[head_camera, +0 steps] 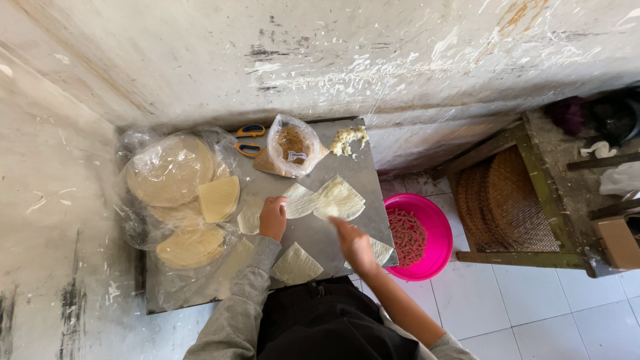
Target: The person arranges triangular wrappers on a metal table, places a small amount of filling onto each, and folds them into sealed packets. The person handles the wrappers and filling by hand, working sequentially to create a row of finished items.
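Two hands hover over thin, pale wedge-shaped wrappers.

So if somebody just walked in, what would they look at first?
Probably the bright pink bowl of reddish bits on the floor, right of the metal table. Next, the pale round wrappers in clear plastic at the table's left. In the middle, the left hand presses a cut wrapper piece, and the right hand hovers beside another.
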